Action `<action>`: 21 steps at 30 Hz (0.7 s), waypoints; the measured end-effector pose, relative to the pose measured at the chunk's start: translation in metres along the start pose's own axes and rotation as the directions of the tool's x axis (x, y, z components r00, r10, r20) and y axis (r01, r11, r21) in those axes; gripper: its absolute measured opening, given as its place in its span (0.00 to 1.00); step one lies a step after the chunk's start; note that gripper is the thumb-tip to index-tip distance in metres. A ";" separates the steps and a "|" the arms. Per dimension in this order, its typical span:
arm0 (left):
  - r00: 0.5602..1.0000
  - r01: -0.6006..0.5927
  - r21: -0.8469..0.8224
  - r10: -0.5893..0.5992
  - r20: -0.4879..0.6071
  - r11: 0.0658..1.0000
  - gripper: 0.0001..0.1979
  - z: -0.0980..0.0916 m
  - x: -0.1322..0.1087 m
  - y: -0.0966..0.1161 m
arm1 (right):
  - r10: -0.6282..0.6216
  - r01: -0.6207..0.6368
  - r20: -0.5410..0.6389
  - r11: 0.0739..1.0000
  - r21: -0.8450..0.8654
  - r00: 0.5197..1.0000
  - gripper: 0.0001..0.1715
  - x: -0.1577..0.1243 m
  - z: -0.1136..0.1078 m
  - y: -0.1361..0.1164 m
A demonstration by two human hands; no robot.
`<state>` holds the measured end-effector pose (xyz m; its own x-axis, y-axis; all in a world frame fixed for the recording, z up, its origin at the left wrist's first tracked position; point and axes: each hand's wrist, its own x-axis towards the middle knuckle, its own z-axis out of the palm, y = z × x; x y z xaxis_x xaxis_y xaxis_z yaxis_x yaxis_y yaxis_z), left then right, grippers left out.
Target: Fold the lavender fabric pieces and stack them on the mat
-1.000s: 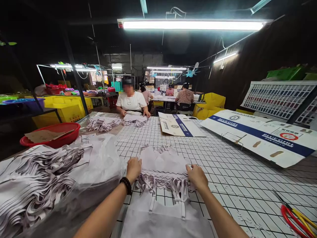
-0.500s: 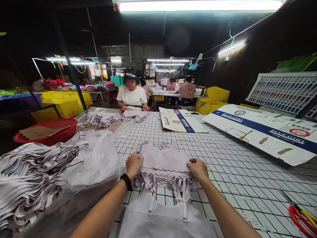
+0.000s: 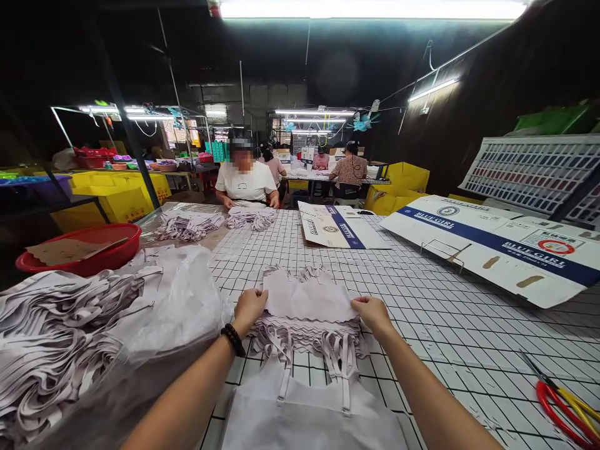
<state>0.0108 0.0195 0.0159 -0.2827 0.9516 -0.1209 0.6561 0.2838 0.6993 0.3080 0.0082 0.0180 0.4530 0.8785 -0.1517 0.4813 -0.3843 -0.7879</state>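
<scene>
A pale lilac strappy camisole top [image 3: 307,299] lies uppermost on a stack of like garments in front of me. My left hand [image 3: 250,309] pinches its left edge, and my right hand [image 3: 374,314] pinches the right edge, so the cloth is stretched flat between them. Below it the wavy hems of the stack [image 3: 304,334] show in layers. Nearer to me another pale camisole [image 3: 314,412] lies spread out, its straps pointing away toward the stack. A dark bead bracelet [image 3: 233,339] is on my left wrist.
Left, a big garment pile [image 3: 60,337] sits beside clear plastic [image 3: 187,300], with a red basin [image 3: 84,247] behind. Scissors [image 3: 562,400] lie at right on the gridded table [image 3: 450,350]. Flattened cartons [image 3: 497,244] lie beyond. A co-worker [image 3: 246,178] sits opposite near smaller garment piles [image 3: 190,224].
Both hands still hold the top garment's edges; its near edge appears slightly lifted. The view has shifted a little, and the co-worker's hands have drawn back toward the body.
</scene>
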 end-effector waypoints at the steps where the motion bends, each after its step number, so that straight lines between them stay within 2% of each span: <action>1: 1.000 0.001 -0.021 0.000 0.012 1.000 0.13 0.001 0.002 -0.002 | 0.061 -0.062 0.018 0.996 0.063 0.998 0.04 -0.001 0.000 -0.001; 4: 1.000 0.007 -0.071 -0.007 0.004 0.997 0.12 0.001 0.010 -0.006 | 0.191 -0.207 0.110 0.966 0.155 0.975 0.11 -0.004 -0.003 -0.006; 7: 0.999 0.004 -0.124 -0.010 -0.046 0.992 0.14 -0.003 0.014 -0.003 | 0.216 -0.249 0.176 0.949 0.192 0.960 0.10 -0.004 -0.011 -0.013; 9: 0.995 0.016 -0.241 -0.039 -0.092 0.970 0.14 -0.008 0.011 0.003 | 0.219 -0.278 0.221 0.916 0.290 0.950 0.07 -0.005 -0.021 -0.018; 11: 0.992 0.055 -0.444 -0.100 -0.080 0.895 0.13 -0.016 0.002 0.011 | 0.208 -0.310 0.272 0.855 0.416 0.939 0.05 -0.008 -0.033 -0.024; 13: 0.989 0.118 -0.630 -0.149 0.003 0.768 0.14 -0.024 -0.013 0.016 | 0.187 -0.329 0.316 0.806 0.491 0.930 0.04 -0.018 -0.045 -0.028; 16: 0.977 0.212 -0.739 -0.142 0.157 0.640 0.17 -0.035 -0.049 0.012 | 0.153 -0.330 0.372 0.815 0.477 0.915 0.03 -0.048 -0.063 -0.028; 18: 0.967 0.251 -0.753 -0.121 0.225 0.609 0.20 -0.040 -0.077 0.000 | 0.138 -0.325 0.408 0.840 0.435 0.902 0.04 -0.074 -0.072 -0.020; 21: 0.953 0.281 -0.714 -0.099 0.287 0.642 0.23 -0.045 -0.119 -0.029 | 0.137 -0.346 0.468 0.850 0.396 0.873 0.09 -0.115 -0.078 0.006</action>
<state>-0.0063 -0.1072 0.0419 -0.1335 0.9127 -0.3862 -0.1580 0.3651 0.9175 0.3174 -0.1169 0.0769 0.1100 0.8470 -0.5201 -0.0447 -0.5185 -0.8539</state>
